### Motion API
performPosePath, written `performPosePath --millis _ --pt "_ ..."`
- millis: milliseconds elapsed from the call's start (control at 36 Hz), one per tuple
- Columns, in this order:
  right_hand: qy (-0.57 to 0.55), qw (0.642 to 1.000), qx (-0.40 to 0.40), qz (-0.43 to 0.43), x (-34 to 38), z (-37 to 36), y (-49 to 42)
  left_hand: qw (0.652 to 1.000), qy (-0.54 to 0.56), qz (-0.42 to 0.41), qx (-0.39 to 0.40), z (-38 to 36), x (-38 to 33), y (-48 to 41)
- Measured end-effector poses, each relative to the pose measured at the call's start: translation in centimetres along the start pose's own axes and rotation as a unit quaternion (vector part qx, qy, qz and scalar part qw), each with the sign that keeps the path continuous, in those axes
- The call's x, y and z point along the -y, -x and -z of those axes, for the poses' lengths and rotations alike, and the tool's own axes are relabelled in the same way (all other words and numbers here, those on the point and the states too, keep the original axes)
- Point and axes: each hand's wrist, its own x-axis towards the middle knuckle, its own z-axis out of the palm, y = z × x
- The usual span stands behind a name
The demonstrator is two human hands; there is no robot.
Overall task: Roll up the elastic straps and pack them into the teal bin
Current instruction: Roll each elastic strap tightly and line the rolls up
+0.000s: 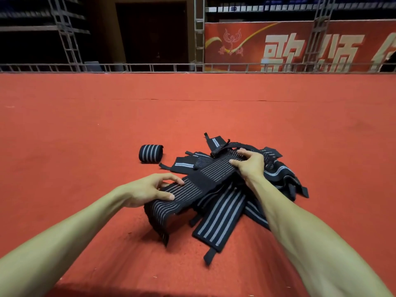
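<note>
Near frame centre on red carpet [85,125], the left hand [147,189] and right hand [249,163] each grip an end of one black grey-striped elastic strap [214,170] over the loose pile [220,213], with a rolled strap [150,153] just upper left.

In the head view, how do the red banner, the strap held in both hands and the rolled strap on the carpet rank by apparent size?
1. red banner, largest, though far away and cut by the right edge.
2. held strap, clearly smaller.
3. rolled strap, smallest, slightly farther off.
</note>
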Motion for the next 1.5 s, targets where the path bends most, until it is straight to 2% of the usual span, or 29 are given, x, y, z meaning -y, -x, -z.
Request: performPosePath --millis 83,167,278,333,500,667,806,917,1028,1083,1139,1194,1278,1389,1500 --pt "-0.013 1.0 -0.024 -0.014 0.1 0.1 -0.1 0.999 -0.032 -0.008 -0.002 0.1 -0.3 -0.1" --pt "-0.011 0.999 -0.012 -0.027 -0.5 0.0 -0.2 0.991 -0.136 0.001 -0.016 0.1 -0.2 -0.9" --pt "-0.017 1.0 -0.007 -0.014 -1.4 -0.3 0.2 0.949 -0.313 0.028 -0.019 -0.9 0.2 -3.5" --pt "-0.024 1.0 -0.003 -0.012 -1.8 -0.2 0.3 0.932 -0.36 0.003 -0.036 -2.0 -0.3 -5.3" --pt "-0.029 0.999 0.016 0.001 -2.2 0.2 0.7 0.964 -0.234 -0.068 -0.11 -5.7 -3.7 -11.5" --pt "-0.041 0.998 0.037 0.02 -1.9 1.3 1.1 0.968 -0.163 -0.083 -0.171 -8.0 -5.1 -16.5" --pt "-0.036 0.997 0.05 0.041 -1.8 2.1 1.1 0.957 -0.145 -0.116 -0.224 -8.9 -4.6 -17.6" --pt "-0.026 0.997 0.051 0.042 -2.0 2.0 0.9 0.968 -0.113 -0.119 -0.189 -8.8 -4.3 -17.0" --pt "0.006 0.997 0.066 0.035 -2.2 1.5 0.8 0.967 -0.136 -0.12 -0.181 -8.3 -4.3 -16.0" --pt "0.02 0.998 0.065 0.01 -2.1 1.6 0.3 0.971 -0.129 -0.126 -0.158 -8.1 -4.3 -15.2" --pt "-0.016 0.997 0.065 -0.031 -1.9 1.8 -0.1 0.975 -0.12 -0.126 -0.142 -7.5 -4.1 -14.4" --pt "-0.074 0.991 0.098 -0.056 -1.4 2.1 -0.1 0.979 -0.095 -0.113 -0.139 -6.6 -4.0 -13.4" --pt "-0.123 0.976 0.175 -0.049 0.2 2.3 1.1 0.986 -0.034 -0.097 -0.13 -5.4 -4.2 -12.3" --pt "-0.098 0.95 0.296 -0.009 2.4 2.5 3.2 0.98 -0.012 -0.121 -0.157 -5.2 -5.5 -11.5" --pt "-0.158 0.94 0.301 0.005 4.1 2.7 4.6 0.976 -0.007 -0.134 -0.174 -5.5 -6.7 -11.0"
